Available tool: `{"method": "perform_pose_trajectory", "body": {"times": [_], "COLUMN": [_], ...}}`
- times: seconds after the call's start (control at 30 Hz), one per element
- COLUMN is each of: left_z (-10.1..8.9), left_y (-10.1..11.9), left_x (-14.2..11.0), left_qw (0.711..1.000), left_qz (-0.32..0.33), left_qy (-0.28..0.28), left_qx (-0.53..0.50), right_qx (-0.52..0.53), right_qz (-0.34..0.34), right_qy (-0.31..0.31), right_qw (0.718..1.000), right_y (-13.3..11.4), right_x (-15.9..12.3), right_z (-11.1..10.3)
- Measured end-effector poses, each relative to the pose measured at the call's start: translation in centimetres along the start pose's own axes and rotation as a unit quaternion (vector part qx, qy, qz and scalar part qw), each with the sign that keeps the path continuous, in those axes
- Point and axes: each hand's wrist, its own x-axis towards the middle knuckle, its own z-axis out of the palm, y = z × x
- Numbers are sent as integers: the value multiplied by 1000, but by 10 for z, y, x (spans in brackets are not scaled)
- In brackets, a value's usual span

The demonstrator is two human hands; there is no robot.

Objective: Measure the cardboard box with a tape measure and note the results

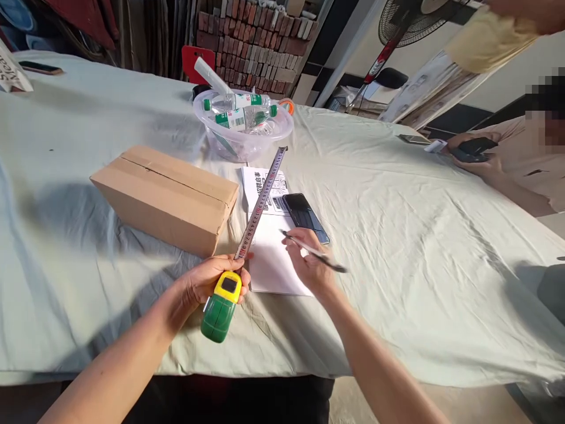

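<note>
My left hand (216, 274) has its grip closed round the tape measure (218, 315), blade stretched over the paper (273, 265). My right grip (311, 262) pinches a pen (324, 258) above the paper. Left of the paper sits the box (170, 197); beyond it, a bowl (282, 131).

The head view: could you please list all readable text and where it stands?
"招聘启事" on the printed sheet; smaller print unreadable.
"1" to "9", repeating, on the tape measure blade.
"Mea", incomplete, on the white packaging.
Bottle labels, fan markings: too small or blurred.
</note>
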Motion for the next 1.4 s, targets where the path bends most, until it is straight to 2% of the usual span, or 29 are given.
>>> {"method": "perform_pose_trajectory", "body": {"times": [0.07, 0.1, 0.23, 0.4, 0.6, 1.2, 1.4], "left_z": [0, 1, 1, 0, -2, -5, -3], "left_y": [0, 0, 1, 2, 2, 0, 2], "left_x": [1, 1, 2, 4, 7, 7, 6], "left_qw": [1000, 1000, 999, 999, 999, 999, 999], "left_qz": [0, -2, -15, -23, -34, -27, -37], "left_qy": [10, 13, 7, -1, 0, -2, 3], "left_qx": [-14, -21, -31, -27, -38, -34, -35], "right_qx": [127, 158, 169, 201, 167, 154, 152], "right_qz": [64, 80, 110, 142, 143, 133, 131], "right_qy": [-1, -7, -18, -36, -36, -46, -32], "right_qw": [990, 984, 979, 969, 975, 978, 979], "right_y": [-16, -22, -29, -24, -25, -28, -29], "right_x": [-8, -11, -16, -20, -20, -18, -18], "right_z": [14, 20, 36, 34, 36, 35, 36]}}
